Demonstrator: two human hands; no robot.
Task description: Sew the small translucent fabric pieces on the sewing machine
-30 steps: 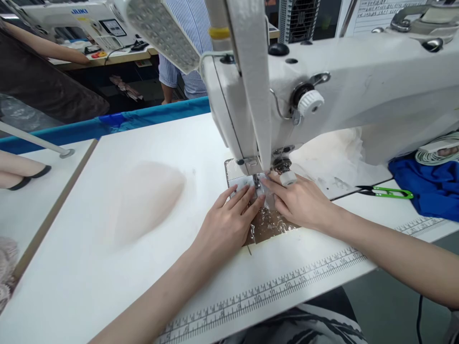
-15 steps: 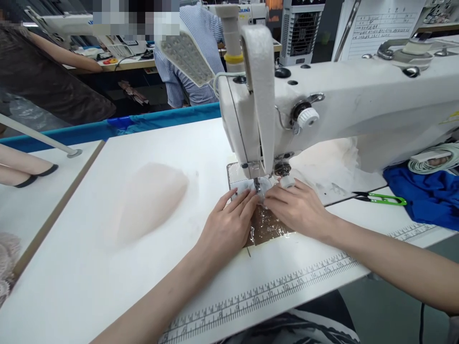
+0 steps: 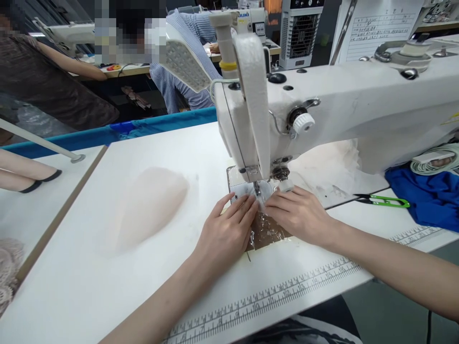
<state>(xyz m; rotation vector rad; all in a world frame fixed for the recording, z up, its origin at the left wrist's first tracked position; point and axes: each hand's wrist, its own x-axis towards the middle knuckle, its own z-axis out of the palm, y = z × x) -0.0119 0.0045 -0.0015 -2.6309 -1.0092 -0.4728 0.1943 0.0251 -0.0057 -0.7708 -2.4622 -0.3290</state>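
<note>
My left hand [image 3: 227, 227] lies flat by the needle plate of a white sewing machine [image 3: 333, 105], fingers stretched toward the presser foot [image 3: 256, 188]. To the right of the foot, my right hand [image 3: 303, 215] is closed, its fingertips pinching a bit of thin, sheer fabric [image 3: 262, 203]. Pale, see-through fabric [image 3: 324, 162] lies gathered under the machine arm, behind my right hand. What lies beneath my left fingertips is mostly hidden.
A pale sheer cup-shaped piece [image 3: 154, 208] lies on the white table [image 3: 172, 291]. Green-handled thread snips [image 3: 387, 200] sit beside blue cloth [image 3: 419, 198] at right. A printed ruler [image 3: 287, 296] runs along the front edge. Two people are beyond the blue cloth edging [image 3: 161, 124].
The camera view has shifted slightly. Both hands keep nearly the same place by the presser foot, with the fingertips now a little nearer to me from it.
</note>
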